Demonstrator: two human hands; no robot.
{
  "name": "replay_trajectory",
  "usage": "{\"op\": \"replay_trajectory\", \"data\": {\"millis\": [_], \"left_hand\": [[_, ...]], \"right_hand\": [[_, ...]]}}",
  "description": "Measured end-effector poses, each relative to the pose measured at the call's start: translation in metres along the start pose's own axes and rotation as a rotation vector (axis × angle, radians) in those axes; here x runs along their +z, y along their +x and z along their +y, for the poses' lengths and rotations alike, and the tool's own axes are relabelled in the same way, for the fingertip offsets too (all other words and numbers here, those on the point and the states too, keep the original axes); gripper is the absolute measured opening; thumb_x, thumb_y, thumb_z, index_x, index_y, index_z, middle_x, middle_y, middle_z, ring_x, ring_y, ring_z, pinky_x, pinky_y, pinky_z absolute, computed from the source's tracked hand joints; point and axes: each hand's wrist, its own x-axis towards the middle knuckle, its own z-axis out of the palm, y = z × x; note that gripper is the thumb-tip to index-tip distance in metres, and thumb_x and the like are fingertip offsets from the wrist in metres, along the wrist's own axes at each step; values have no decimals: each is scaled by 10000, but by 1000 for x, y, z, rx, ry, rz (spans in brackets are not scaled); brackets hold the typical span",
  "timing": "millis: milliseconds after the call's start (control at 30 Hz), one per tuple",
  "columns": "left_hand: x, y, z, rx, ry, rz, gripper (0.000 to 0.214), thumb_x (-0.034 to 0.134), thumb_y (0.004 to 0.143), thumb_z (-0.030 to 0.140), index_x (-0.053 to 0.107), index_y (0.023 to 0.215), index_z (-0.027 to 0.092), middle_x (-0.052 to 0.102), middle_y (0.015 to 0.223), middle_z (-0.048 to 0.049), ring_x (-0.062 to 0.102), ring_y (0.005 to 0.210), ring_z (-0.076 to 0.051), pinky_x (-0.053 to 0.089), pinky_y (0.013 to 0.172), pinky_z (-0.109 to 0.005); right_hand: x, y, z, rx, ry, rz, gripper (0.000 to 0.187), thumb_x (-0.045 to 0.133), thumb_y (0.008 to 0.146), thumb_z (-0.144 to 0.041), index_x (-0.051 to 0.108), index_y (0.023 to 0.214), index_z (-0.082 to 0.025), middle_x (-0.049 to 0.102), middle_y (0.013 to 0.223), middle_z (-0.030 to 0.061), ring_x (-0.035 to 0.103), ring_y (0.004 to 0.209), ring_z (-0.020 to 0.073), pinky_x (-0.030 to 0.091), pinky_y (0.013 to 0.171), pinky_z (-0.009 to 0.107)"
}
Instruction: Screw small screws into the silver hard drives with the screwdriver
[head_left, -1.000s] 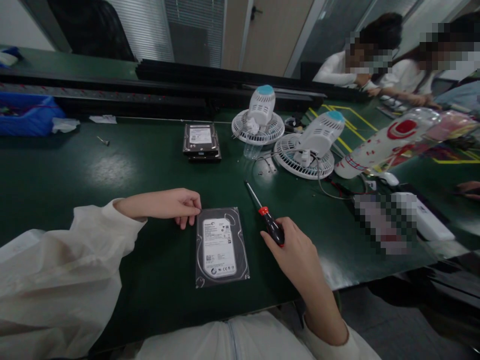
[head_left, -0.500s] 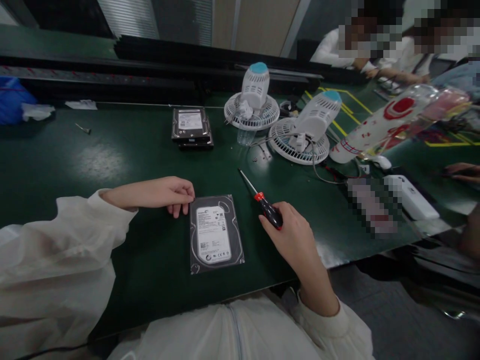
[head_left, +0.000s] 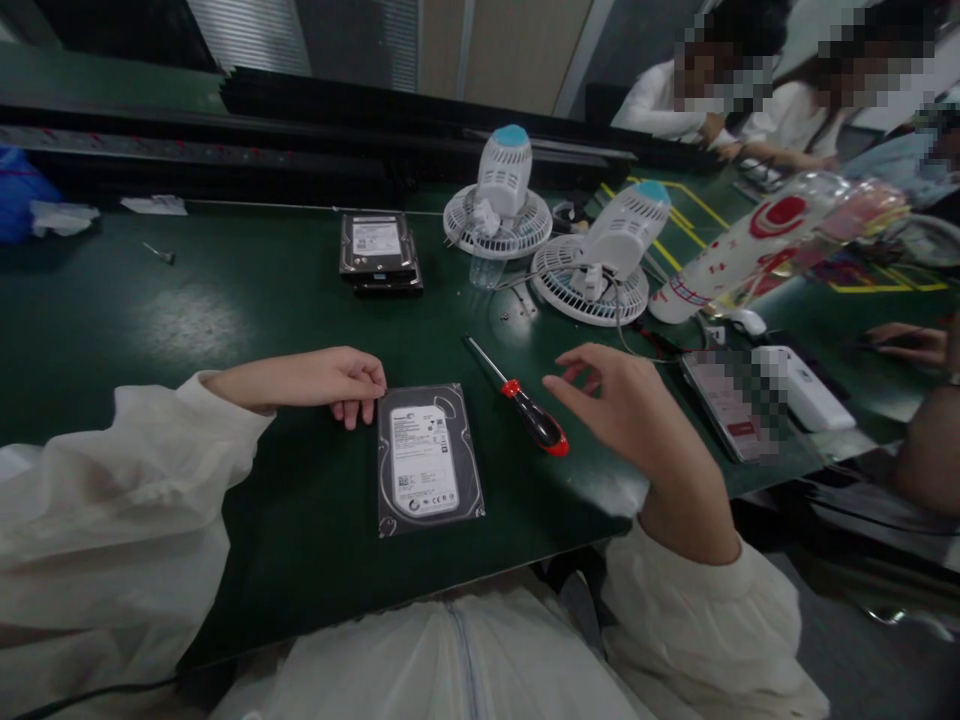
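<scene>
The screwdriver [head_left: 519, 397] is lying on the glossy bench [head_left: 300, 310] beside the flat hard drive [head_left: 429, 460]; its rounded handle [head_left: 537, 421] is risking a roll if the right hand [head_left: 619, 405], hovering near with empty, half-open grip, is nudging it. The left hand [head_left: 356, 386] is resting curled at the drive's corner; whether it is pinching, one cannot tell.

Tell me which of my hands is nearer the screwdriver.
Right hand: just right of the screwdriver, not touching it. The left hand is farther, at the upper left corner of the hard drive.
</scene>
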Motion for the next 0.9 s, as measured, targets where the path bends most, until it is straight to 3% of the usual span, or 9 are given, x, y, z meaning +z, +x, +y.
{"op": "replay_trajectory", "data": {"millis": [167,367,567,900], "left_hand": [[-1,3,-3,22,-31,-22,355,704,816,545,661,915,207,730,758,-21,646,594,-138,490,526,-238],[-2,5,-4,15,-32,-33,310,694,848,516,658,873,209,727,715,-11,640,572,-125,471,506,-219],[-5,9,-10,-4,-39,-51,299,665,891,517,658,870,220,736,720,-6,626,541,-118,478,501,-223],[-4,8,-9,6,-59,-60,324,690,867,539,662,862,217,733,712,-7,628,538,-121,472,493,-222]], "right_hand": [[-14,63,7,-48,-67,-42,255,634,927,-313,700,1059,-105,700,911,69,654,870,157,516,863,333],[30,126,9,-101,-136,-91,389,603,970,-424,615,1227,-133,644,1215,91,640,1109,184,571,974,413],[64,134,12,-147,-152,-41,403,597,972,-423,602,1263,-144,625,1265,100,628,1144,193,566,993,425],[74,138,24,-169,-137,2,404,597,973,-423,601,1266,-145,624,1268,101,627,1145,194,566,992,424]]}}
